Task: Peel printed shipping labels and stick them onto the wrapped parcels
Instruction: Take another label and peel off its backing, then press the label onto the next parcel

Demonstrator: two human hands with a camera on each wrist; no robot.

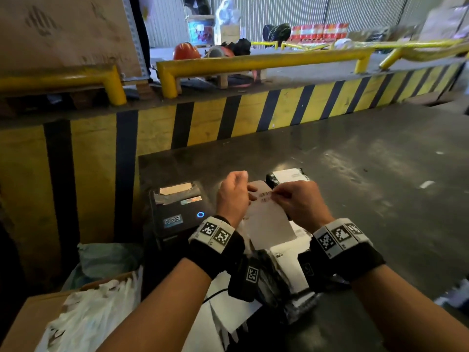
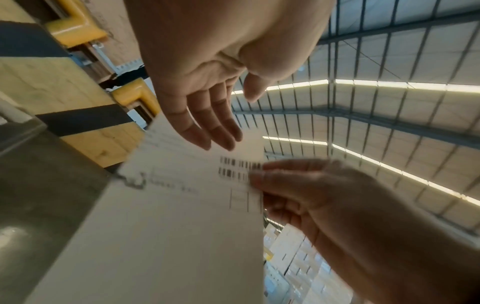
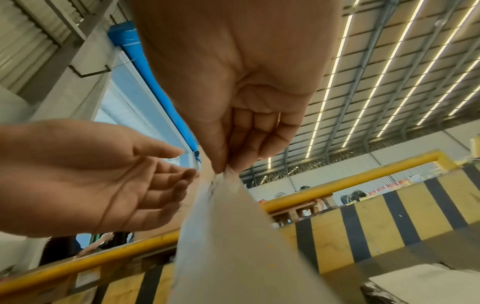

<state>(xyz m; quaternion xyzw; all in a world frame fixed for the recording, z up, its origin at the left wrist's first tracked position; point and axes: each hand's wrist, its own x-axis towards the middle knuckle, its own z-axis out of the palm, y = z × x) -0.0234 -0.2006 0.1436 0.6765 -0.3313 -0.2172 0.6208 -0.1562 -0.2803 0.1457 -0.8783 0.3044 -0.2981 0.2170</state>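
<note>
Right hand [image 1: 299, 199] pinching label [image 1: 269, 219], left hand [image 1: 232, 194] spread beside it, above grey table [image 1: 355, 199] before striped yellow-black barrier [image 1: 253, 115].

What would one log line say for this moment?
right hand: pinches white printed label | left hand: fingers straight, at label's edge | black-wrapped parcels: below | phase: peeling

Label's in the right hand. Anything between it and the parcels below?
Nothing visible. The right hand pinches the label by its edge; the left hand is open beside it. Wrapped parcels lie directly beneath, with another parcel just beyond.
</note>
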